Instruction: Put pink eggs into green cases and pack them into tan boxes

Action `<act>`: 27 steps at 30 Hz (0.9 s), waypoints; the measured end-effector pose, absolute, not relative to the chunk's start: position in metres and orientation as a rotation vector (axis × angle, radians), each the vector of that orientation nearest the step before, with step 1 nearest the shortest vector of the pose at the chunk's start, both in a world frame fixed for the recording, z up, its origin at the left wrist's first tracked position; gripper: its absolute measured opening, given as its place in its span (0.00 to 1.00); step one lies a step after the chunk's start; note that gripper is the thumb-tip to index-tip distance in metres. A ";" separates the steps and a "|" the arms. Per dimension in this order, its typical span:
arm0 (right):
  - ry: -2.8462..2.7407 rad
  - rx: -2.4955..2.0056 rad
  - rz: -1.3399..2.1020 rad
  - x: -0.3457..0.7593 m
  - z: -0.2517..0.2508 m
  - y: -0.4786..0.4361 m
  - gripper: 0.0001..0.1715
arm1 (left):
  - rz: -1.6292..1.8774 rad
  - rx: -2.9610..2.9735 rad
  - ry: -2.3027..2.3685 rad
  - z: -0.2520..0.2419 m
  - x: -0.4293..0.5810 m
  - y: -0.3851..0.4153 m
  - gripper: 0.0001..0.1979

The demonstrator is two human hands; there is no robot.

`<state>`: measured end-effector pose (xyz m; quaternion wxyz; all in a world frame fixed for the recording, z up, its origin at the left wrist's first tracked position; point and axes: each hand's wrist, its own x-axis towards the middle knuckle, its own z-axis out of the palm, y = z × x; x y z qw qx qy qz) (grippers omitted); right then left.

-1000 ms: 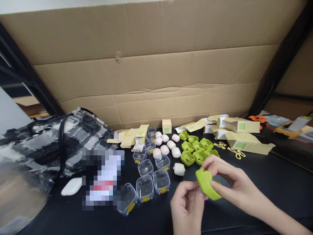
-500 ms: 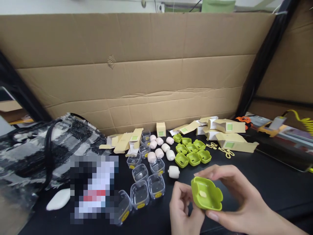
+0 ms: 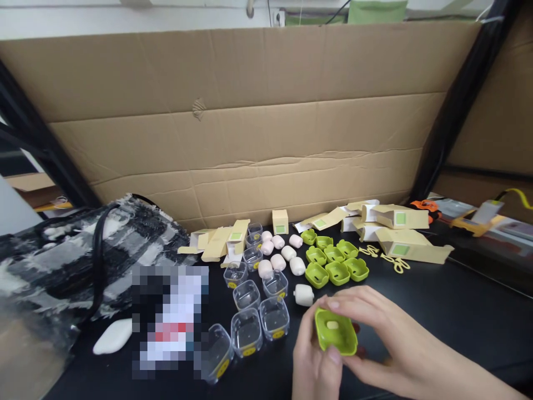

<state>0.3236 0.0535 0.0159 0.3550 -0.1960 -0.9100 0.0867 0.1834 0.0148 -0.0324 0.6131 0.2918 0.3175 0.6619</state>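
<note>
Both my hands hold one lime-green silicone case [image 3: 335, 332] low over the black table, its hollow side facing me with a small pale patch inside. My left hand [image 3: 313, 355] pinches its left and lower edge with thumb and fingers. Wrapped round its top, right and underside is my right hand [image 3: 375, 339]. A loose pale-pink earbud case [image 3: 303, 295] lies just beyond my left hand. Further back lie several more green cases [image 3: 333, 261] and pink cases [image 3: 280, 254].
Several clear plastic cups [image 3: 260, 311] stand left of my hands. Folded tan cartons [image 3: 397, 236] and yellow clips [image 3: 395, 262] lie at the back right, more cartons [image 3: 220, 241] at the back centre. A black-and-white bag [image 3: 70, 261] fills the left; a cardboard wall [image 3: 250, 128] stands behind.
The green case has been turned from edge-on to hollow side facing me, and both hands have closed in round it, moving slightly left.
</note>
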 end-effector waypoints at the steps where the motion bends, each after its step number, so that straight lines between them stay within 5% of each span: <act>1: -2.352 -0.494 0.221 0.322 0.015 0.053 0.34 | 1.566 0.687 0.794 -0.031 0.185 0.015 0.24; 12: -2.417 -0.407 0.139 0.319 0.017 0.050 0.28 | 1.677 0.758 0.943 -0.026 0.184 0.014 0.16; 15: -2.439 -0.455 0.281 0.322 0.022 0.057 0.28 | 1.565 0.697 0.734 -0.034 0.177 0.016 0.21; 18: -2.300 -0.600 0.358 0.319 0.024 0.078 0.17 | 1.418 0.582 0.549 -0.044 0.169 0.019 0.28; 23: -2.547 -0.740 -0.080 0.296 0.019 0.110 0.05 | 1.404 0.624 0.625 -0.055 0.168 0.021 0.25; 27: -2.645 -0.682 -0.165 0.281 0.006 0.116 0.13 | 1.408 0.581 0.519 -0.050 0.167 0.021 0.17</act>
